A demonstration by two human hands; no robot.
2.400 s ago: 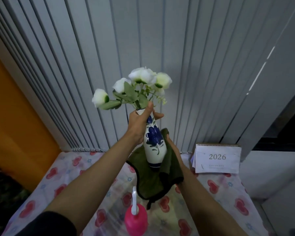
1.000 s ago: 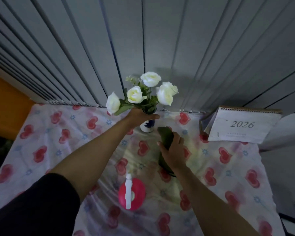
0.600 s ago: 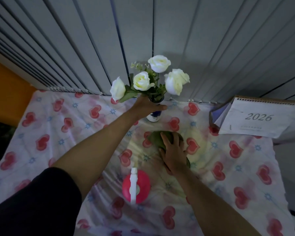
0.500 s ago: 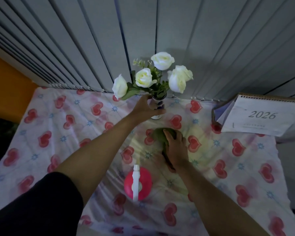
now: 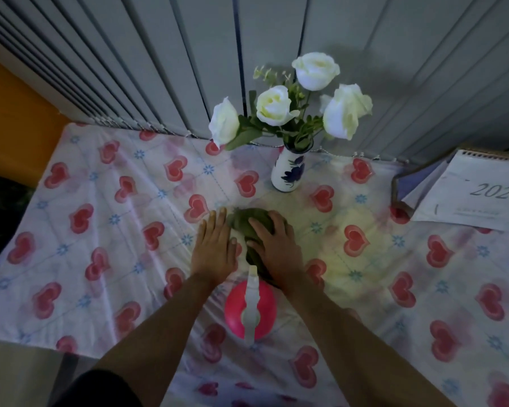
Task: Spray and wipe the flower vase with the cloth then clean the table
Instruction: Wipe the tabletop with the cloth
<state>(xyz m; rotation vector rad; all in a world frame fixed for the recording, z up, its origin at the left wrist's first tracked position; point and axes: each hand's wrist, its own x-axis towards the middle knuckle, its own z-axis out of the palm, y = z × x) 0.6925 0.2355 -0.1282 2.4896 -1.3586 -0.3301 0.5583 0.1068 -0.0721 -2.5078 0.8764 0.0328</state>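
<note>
The cloth [image 5: 252,230] lay bunched under the right hand [image 5: 276,245], whose fingers [image 5: 257,226] were spread and pressing down on it; its long axis ran toward the person. The left hand [image 5: 213,248] rested flat, open and empty, just beside it on the tabletop [image 5: 100,201]. The vase [image 5: 288,171] stood upright beyond both hands, free of them. The sprayer [image 5: 250,309] stood between the forearms. Wiping probably fell to the right hand, with clear covered surface either side, a calendar [image 5: 476,198] at the far right and blinds [image 5: 159,69] behind.

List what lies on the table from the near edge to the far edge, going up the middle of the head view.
pink spray bottle → green cloth under the right hand → flower vase, standing by the blinds.
</note>
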